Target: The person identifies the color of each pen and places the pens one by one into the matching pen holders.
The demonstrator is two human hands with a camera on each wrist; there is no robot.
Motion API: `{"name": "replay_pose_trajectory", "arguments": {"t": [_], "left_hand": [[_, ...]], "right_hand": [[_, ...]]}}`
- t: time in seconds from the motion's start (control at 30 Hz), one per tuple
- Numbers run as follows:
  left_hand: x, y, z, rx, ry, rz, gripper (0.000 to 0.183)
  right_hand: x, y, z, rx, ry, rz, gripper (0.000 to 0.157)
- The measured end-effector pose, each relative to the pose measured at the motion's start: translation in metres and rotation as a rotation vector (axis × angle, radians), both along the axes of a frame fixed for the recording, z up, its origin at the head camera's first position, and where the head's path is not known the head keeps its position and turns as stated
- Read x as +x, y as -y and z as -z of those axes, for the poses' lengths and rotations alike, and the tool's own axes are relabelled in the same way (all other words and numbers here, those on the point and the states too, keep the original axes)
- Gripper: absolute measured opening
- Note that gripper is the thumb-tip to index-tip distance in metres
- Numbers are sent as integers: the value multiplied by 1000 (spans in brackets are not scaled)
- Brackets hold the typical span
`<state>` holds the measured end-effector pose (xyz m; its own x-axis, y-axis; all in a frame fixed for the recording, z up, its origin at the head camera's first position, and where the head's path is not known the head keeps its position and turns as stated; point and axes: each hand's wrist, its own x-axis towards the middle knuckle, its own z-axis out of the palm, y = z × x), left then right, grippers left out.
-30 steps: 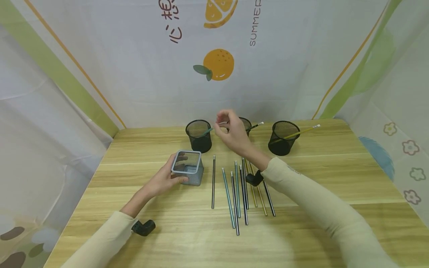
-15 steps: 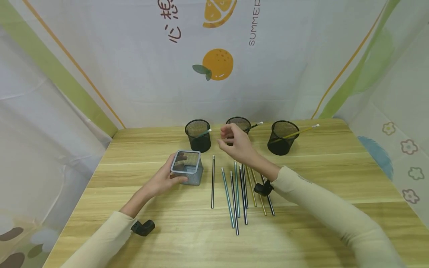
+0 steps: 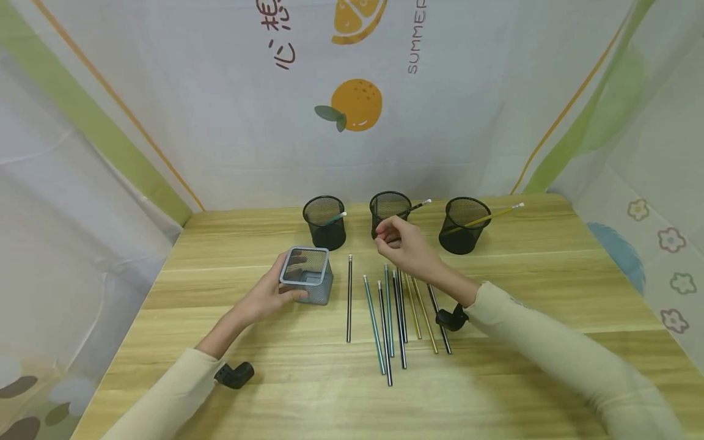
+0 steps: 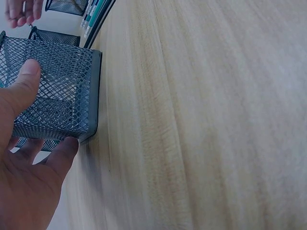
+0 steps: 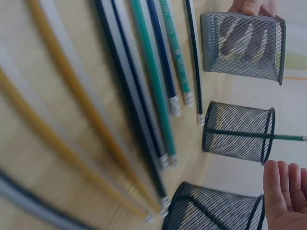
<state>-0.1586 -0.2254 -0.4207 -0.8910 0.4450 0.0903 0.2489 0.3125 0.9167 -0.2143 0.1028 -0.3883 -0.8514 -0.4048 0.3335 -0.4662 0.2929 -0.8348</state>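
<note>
My left hand (image 3: 269, 297) holds a grey square mesh pen holder (image 3: 319, 292), thumb on the near side; the left wrist view shows its fingers around the mesh wall (image 4: 67, 91). My right hand (image 3: 412, 247), loosely bent and holding nothing, hovers in front of the middle round black mesh cup (image 3: 385, 205). In the right wrist view its fingers (image 5: 272, 187) look fairly straight. A black pencil (image 3: 420, 206) leans in that cup. The left cup (image 3: 328, 237) has a green pencil (image 3: 337, 218), the right cup (image 3: 461, 241) a yellow one (image 3: 500, 213). Below lie several loose pencils (image 3: 374, 324).
The cups stand in a row along the back of the wooden table (image 3: 220, 244), before a white printed curtain (image 3: 247, 134). One black pencil (image 3: 349, 299) lies apart, just right of the square holder. Black cameras (image 3: 452, 318) hang at both wrists.
My right hand has let go of the green pencil, which now rests in the left cup. The hand has moved right and toward me. My left hand stays on the square holder.
</note>
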Motion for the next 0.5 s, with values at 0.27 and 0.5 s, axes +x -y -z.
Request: {"name": "replay_pose_trajectory", "arguments": {"t": [0.27, 0.5], "left_hand": [[-1, -1, 1, 3, -12, 6, 83], [0, -1, 0, 2, -6, 5, 83]], "right_hand": [[7, -28, 7, 60, -16, 67, 9], [10, -50, 13, 137, -45, 138, 8]]}}
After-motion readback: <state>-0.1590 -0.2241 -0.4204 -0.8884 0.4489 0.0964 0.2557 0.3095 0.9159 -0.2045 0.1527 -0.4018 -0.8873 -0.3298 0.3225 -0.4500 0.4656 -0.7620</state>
